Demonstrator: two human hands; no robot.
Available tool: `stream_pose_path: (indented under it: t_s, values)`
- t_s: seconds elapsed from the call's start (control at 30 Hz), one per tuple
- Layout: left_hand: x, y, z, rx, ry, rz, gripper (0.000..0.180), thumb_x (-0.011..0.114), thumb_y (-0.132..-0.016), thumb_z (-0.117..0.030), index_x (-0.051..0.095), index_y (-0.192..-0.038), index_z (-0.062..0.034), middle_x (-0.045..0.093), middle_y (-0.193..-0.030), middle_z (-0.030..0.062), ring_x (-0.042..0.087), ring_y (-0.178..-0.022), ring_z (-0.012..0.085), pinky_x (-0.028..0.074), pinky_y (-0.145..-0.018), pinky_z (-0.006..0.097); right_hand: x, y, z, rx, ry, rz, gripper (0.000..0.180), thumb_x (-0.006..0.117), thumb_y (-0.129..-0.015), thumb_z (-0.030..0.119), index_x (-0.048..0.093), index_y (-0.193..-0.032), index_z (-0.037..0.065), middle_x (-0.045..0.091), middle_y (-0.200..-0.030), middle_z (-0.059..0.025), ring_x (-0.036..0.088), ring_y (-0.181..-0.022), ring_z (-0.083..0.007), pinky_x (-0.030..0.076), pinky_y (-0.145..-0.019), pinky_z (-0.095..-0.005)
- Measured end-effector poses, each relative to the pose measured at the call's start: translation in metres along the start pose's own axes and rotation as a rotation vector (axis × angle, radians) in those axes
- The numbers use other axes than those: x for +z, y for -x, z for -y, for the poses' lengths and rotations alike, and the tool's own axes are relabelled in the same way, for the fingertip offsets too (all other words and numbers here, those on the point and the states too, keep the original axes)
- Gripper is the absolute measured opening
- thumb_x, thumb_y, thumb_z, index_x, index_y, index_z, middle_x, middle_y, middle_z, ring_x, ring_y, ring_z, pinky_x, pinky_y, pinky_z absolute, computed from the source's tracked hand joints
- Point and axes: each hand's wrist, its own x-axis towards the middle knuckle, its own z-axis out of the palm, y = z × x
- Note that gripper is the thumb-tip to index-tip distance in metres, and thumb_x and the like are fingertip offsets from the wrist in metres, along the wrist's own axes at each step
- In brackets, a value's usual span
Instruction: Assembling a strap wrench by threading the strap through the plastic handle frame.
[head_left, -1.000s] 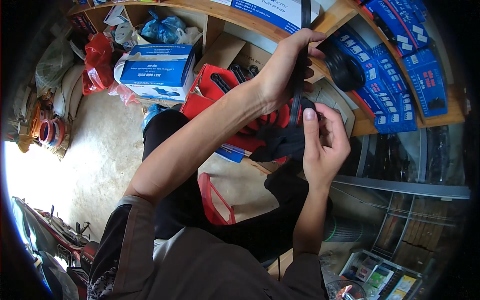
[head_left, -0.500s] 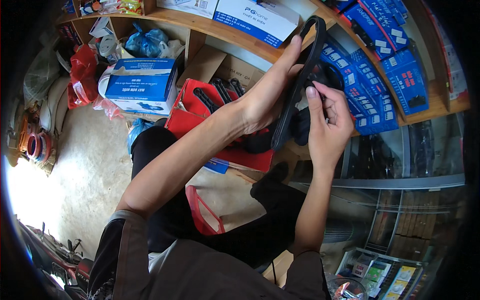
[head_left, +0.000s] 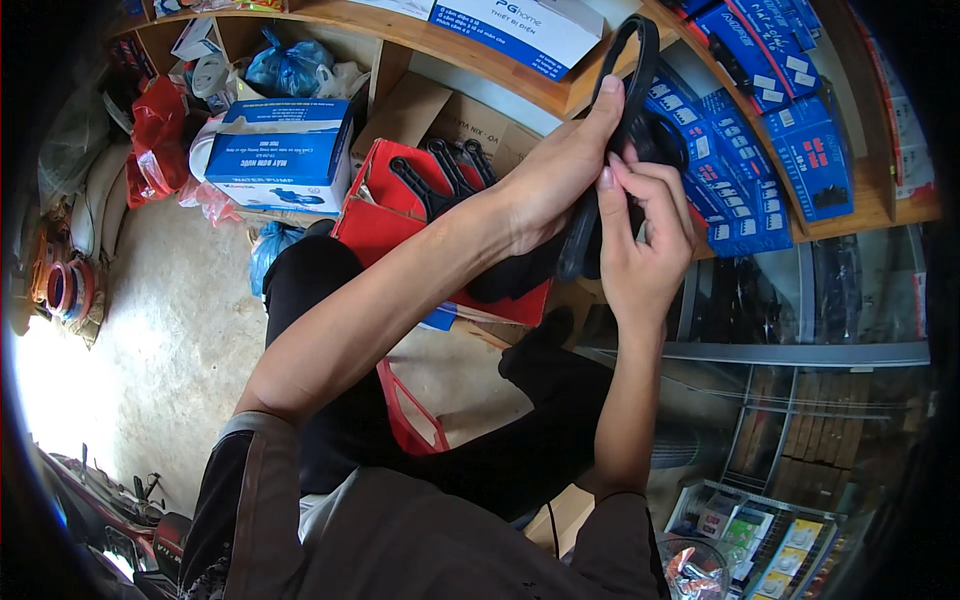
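Left hand (head_left: 562, 175) grips a black loop (head_left: 577, 243); right hand (head_left: 648, 235) appears to pinch its edge. Apparent step: working that edge; next move calls for steady support.

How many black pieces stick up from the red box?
3 that I can see: the left piece, the middle piece and the right piece, in a row in the red box. More may be hidden inside.
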Motion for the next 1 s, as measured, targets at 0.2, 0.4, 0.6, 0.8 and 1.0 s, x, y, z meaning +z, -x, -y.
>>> stream_pose_path:
  t_s: [0.2,0.4,0.6,0.8,1.0]
  values:
    - [0.013,0.013,-0.005,-0.06,0.01,-0.058,0.069,0.037,-0.107,-0.066,0.062,-0.115,-0.0023,0.063,-0.101,0.0059,0.06,-0.089,0.0116,0.054,-0.079,0.03,-0.003,0.014,0.008,0.134,-0.114,-0.023,0.009,0.072,-0.097,0.003,0.067,-0.099,-0.003,0.067,-0.098,-0.0107,0.063,-0.082,-0.0168,0.05,-0.071,-0.0282]
    - [0.009,0.015,-0.003,-0.057,0.052,-0.061,0.065,0.044,-0.108,-0.06,0.063,-0.12,0.0011,0.064,-0.103,0.0056,0.059,-0.09,0.0112,0.053,-0.079,0.029,-0.013,0.028,0.022,0.23,-0.13,0.079,0.01,0.072,-0.097,0.003,0.066,-0.099,-0.004,0.067,-0.096,-0.0121,0.064,-0.081,-0.0175,0.051,-0.071,-0.0284]
    - [0.001,0.007,0.006,-0.054,0.074,-0.08,0.047,0.057,-0.106,-0.049,0.067,-0.116,-0.004,0.068,-0.105,0.004,0.061,-0.092,0.0088,0.053,-0.077,0.027,-0.023,0.052,0.02,0.175,-0.133,0.109,0.009,0.073,-0.094,-0.002,0.065,-0.094,-0.006,0.068,-0.094,-0.0154,0.066,-0.081,-0.0221,0.053,-0.073,-0.0314]
    - [-0.001,0.009,0.018,-0.056,0.169,-0.124,0.028,0.062,-0.107,-0.035,0.068,-0.098,-0.0085,0.063,-0.083,-0.0023,0.057,-0.074,0.0079,0.052,-0.069,0.028,-0.028,0.086,0.025,0.142,-0.085,0.107,0.008,0.074,-0.091,-0.005,0.067,-0.094,-0.007,0.069,-0.093,-0.0167,0.068,-0.08,-0.0262,0.055,-0.074,-0.0331]
    - [-0.01,0.001,0.024,-0.059,0.073,-0.253,0.03,0.065,-0.105,-0.033,0.061,-0.089,-0.0081,0.057,-0.08,-0.0024,0.053,-0.072,0.0077,0.055,-0.073,0.028,-0.034,0.113,0.035,0.157,-0.036,0.245,0.01,0.077,-0.088,-0.005,0.068,-0.093,-0.006,0.069,-0.092,-0.0159,0.069,-0.079,-0.025,0.056,-0.072,-0.0319]
